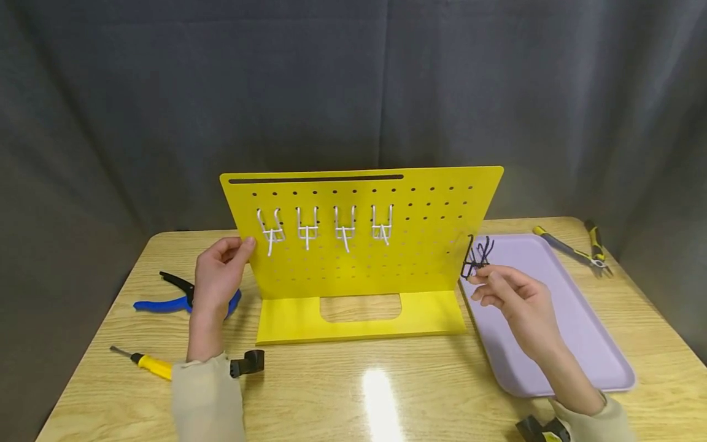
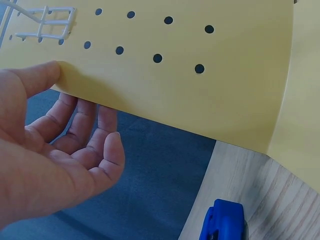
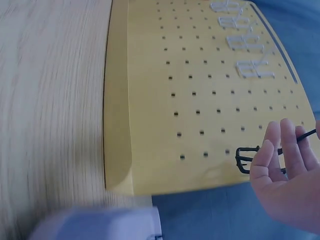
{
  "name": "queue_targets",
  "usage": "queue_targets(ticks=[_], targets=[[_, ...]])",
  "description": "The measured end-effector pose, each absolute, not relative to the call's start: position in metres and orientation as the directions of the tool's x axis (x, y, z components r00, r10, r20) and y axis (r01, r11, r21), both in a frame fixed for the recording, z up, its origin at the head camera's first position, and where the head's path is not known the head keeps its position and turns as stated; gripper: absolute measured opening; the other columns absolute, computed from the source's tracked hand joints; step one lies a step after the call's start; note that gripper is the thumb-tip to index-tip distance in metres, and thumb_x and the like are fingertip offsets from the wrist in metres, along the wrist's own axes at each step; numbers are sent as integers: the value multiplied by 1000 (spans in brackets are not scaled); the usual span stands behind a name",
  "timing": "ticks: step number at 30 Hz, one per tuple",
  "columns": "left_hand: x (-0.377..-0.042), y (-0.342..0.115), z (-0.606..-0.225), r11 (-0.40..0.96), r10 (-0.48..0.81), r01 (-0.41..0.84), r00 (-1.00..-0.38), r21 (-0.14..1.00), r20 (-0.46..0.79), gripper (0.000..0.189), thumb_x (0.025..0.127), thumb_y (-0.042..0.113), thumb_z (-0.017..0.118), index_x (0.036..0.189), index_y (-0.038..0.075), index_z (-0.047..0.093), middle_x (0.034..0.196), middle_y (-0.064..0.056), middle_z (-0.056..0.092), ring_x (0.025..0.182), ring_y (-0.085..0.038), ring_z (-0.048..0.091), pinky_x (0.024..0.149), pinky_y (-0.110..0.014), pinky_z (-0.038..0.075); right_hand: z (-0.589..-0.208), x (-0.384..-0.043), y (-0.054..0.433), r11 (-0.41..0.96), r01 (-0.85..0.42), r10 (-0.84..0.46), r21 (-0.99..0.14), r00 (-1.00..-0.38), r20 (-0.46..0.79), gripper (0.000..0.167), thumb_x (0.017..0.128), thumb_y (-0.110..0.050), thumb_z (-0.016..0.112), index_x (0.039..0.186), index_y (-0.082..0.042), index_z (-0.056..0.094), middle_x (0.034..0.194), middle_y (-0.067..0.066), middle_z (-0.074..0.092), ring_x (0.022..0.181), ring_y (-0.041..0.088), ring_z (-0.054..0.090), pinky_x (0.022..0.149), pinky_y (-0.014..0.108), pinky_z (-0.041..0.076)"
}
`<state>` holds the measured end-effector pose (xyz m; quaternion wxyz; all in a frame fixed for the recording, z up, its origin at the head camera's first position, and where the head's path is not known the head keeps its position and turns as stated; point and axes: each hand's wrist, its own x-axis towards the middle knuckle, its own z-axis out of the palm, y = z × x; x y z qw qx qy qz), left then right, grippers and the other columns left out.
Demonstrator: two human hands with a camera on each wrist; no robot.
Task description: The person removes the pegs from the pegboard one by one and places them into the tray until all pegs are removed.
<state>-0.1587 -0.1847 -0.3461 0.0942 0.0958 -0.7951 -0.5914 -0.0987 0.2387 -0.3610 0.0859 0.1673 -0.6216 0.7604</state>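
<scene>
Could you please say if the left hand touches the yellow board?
Touching: the left wrist view shows the left hand gripping the yellow board, thumb on its face.

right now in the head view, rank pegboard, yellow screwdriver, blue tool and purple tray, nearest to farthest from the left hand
1. Yellow pegboard: left edge gripped by the left hand.
2. Blue tool: mostly on the left, partly hidden.
3. Yellow screwdriver: lower left, below the blue tool.
4. Purple tray: far right, past the pegboard.

Wood-grain table (image 1: 309, 387) – on it yellow pegboard (image 1: 364, 259), lilac tray (image 1: 574, 319), blue-and-black tool (image 1: 175, 304), yellow-handled screwdriver (image 1: 153, 366), two pliers (image 1: 564, 248)
</scene>
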Motion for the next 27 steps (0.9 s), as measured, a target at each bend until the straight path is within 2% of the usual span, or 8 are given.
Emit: queue_targets(ticks=[7,14,21,27], targets=[[-159,-184,-347,280,-260,-31,-965,960,45,47,95,37,59,119,-4,59,104,-11,57,102,-28,53,86,-28,42,-359,-103,274,-325,-374,-48,-869,-911,410,27,99,9,38,107,9,64,97,12,71,81,20,68,69,24,52],[-158,-185,-347,290,-261,-26,-964,957,53,46,96,36,58,119,-4,59,105,-12,57,96,-17,52,85,-27,42,-352,-113,304,-270,-357,9,-894,-930,368,25,99,5,43,106,6,67,96,10,71,77,20,69,68,24,54],[-158,-186,-347,274,-263,-34,-964,961,41,47,95,37,59,118,-4,59,103,-10,57,100,-25,53,86,-27,42,-352,-124,317,-247,-275,-31,-929,-956,291,23,100,0,46,107,2,68,96,8,72,78,18,69,69,24,54],[-158,-185,-346,279,-255,-24,-966,960,50,46,96,37,58,117,-5,59,103,-10,57,98,-21,53,86,-29,41,-358,-135,326,-219,-212,-20,-953,-975,221,22,100,-6,49,108,0,69,96,5,72,77,17,69,67,23,54]])
